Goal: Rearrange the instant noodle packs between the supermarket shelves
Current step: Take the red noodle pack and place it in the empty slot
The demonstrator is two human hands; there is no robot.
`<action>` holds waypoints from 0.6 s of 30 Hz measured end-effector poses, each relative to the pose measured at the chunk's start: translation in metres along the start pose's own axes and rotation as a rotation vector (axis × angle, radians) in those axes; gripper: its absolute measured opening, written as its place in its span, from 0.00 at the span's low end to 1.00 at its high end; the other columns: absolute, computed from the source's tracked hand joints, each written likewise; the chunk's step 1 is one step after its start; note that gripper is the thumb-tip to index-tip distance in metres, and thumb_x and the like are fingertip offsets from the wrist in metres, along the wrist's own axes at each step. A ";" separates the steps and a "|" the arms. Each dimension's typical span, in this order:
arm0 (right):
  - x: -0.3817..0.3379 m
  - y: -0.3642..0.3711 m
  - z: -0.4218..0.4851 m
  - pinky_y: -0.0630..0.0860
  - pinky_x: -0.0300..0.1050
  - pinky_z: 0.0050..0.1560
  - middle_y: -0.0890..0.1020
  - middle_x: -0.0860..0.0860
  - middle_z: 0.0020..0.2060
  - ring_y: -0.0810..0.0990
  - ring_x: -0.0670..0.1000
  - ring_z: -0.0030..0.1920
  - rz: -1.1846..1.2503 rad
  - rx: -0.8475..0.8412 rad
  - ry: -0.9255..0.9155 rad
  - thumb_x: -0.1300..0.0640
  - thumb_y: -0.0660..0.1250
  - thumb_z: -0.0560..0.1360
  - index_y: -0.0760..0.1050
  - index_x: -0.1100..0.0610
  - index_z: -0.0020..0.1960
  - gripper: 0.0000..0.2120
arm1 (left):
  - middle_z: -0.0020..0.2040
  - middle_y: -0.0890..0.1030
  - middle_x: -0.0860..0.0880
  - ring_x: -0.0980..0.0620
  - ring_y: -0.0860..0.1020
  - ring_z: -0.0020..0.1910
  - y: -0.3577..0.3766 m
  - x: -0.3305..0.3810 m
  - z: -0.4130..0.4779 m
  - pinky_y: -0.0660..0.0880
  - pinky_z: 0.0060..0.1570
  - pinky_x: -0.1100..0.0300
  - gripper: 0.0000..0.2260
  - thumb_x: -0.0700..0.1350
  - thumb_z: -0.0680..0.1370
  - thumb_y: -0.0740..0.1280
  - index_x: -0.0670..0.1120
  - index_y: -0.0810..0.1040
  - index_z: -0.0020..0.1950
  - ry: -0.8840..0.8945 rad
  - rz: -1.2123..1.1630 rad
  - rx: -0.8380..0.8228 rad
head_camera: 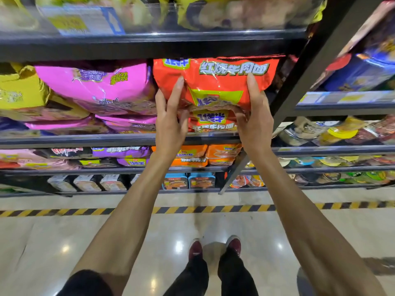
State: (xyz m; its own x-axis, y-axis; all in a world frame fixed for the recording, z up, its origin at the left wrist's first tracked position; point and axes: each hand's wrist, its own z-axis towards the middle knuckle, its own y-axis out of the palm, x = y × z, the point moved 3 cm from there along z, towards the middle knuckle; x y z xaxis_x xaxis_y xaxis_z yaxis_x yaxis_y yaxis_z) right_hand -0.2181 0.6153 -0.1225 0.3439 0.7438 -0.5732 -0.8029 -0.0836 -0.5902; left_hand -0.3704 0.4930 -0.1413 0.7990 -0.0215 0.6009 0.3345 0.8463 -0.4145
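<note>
Red noodle pack (215, 82) between hands (171, 122).

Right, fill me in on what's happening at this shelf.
A person stands facing supermarket shelving and holds a red instant noodle multipack with both bare hands: the left hand grips its left side, the right hand its right side. The pack sits at the right end of its shelf, on top of another red pack, beside a stack of pink packs. Whether it is going in or coming out cannot be told.
</note>
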 end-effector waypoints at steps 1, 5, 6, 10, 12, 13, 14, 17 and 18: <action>0.001 0.002 -0.001 0.77 0.57 0.53 0.73 0.59 0.68 0.73 0.61 0.69 0.011 -0.007 0.003 0.70 0.68 0.75 0.46 0.35 0.72 0.46 | 0.64 0.68 0.29 0.37 0.73 0.63 0.000 0.000 0.000 0.64 0.61 0.78 0.50 0.25 0.74 0.65 0.73 0.50 0.76 -0.013 0.004 -0.011; 0.002 0.005 0.009 0.78 0.56 0.56 0.71 0.57 0.71 0.73 0.59 0.70 0.062 -0.006 0.021 0.68 0.67 0.75 0.49 0.37 0.75 0.43 | 0.69 0.68 0.31 0.45 0.69 0.70 -0.003 -0.001 0.011 0.65 0.67 0.73 0.36 0.27 0.75 0.67 0.52 0.59 0.76 -0.029 -0.015 -0.022; 0.001 0.006 0.013 0.77 0.53 0.59 0.70 0.56 0.72 0.72 0.57 0.70 0.091 -0.007 0.045 0.67 0.67 0.75 0.52 0.39 0.76 0.41 | 0.71 0.68 0.32 0.43 0.68 0.72 -0.003 -0.001 0.014 0.67 0.69 0.69 0.35 0.28 0.76 0.68 0.50 0.59 0.76 -0.050 -0.002 -0.030; 0.000 0.004 0.017 0.71 0.28 0.59 0.71 0.58 0.70 0.70 0.42 0.64 0.125 0.006 0.048 0.65 0.68 0.76 0.59 0.54 0.78 0.34 | 0.76 0.66 0.38 0.34 0.63 0.76 0.002 -0.003 0.014 0.61 0.75 0.63 0.35 0.32 0.78 0.68 0.52 0.56 0.77 -0.114 0.026 -0.097; -0.001 0.005 0.014 0.69 0.24 0.58 0.71 0.59 0.70 0.70 0.44 0.63 0.127 0.005 0.047 0.66 0.69 0.76 0.58 0.55 0.78 0.34 | 0.78 0.64 0.37 0.33 0.62 0.77 0.002 -0.006 0.013 0.56 0.72 0.74 0.35 0.33 0.78 0.68 0.53 0.55 0.78 -0.120 0.017 -0.117; 0.000 0.006 0.014 0.70 0.25 0.58 0.70 0.59 0.69 0.70 0.44 0.62 0.126 0.006 0.045 0.66 0.69 0.76 0.58 0.55 0.78 0.34 | 0.78 0.63 0.37 0.34 0.61 0.78 0.002 -0.007 0.013 0.56 0.71 0.76 0.35 0.33 0.78 0.68 0.54 0.55 0.78 -0.125 0.006 -0.121; 0.000 0.007 0.013 0.72 0.27 0.58 0.70 0.58 0.69 0.71 0.42 0.61 0.125 0.003 0.045 0.66 0.68 0.77 0.58 0.55 0.79 0.34 | 0.78 0.62 0.37 0.35 0.60 0.78 0.001 -0.008 0.013 0.56 0.72 0.75 0.35 0.33 0.78 0.68 0.54 0.55 0.78 -0.132 -0.004 -0.125; 0.001 0.009 0.008 0.81 0.44 0.56 0.70 0.56 0.67 0.73 0.46 0.62 0.092 -0.011 0.046 0.64 0.66 0.79 0.54 0.48 0.79 0.35 | 0.78 0.62 0.37 0.38 0.60 0.79 -0.003 -0.007 0.008 0.55 0.73 0.74 0.33 0.34 0.80 0.66 0.55 0.55 0.78 -0.142 -0.028 -0.132; 0.000 0.008 0.006 0.81 0.49 0.54 0.70 0.56 0.66 0.74 0.49 0.63 0.069 -0.017 0.034 0.63 0.66 0.79 0.52 0.46 0.78 0.35 | 0.77 0.63 0.37 0.41 0.61 0.78 -0.005 -0.006 0.005 0.55 0.71 0.76 0.33 0.33 0.80 0.66 0.54 0.56 0.78 -0.138 -0.039 -0.128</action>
State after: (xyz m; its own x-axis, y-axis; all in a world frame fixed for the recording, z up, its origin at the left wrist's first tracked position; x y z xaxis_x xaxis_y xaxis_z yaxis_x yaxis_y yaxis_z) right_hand -0.2274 0.6187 -0.1243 0.3042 0.7128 -0.6319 -0.8171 -0.1457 -0.5578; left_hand -0.3798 0.4914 -0.1390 0.7112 0.0278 0.7024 0.4318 0.7712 -0.4677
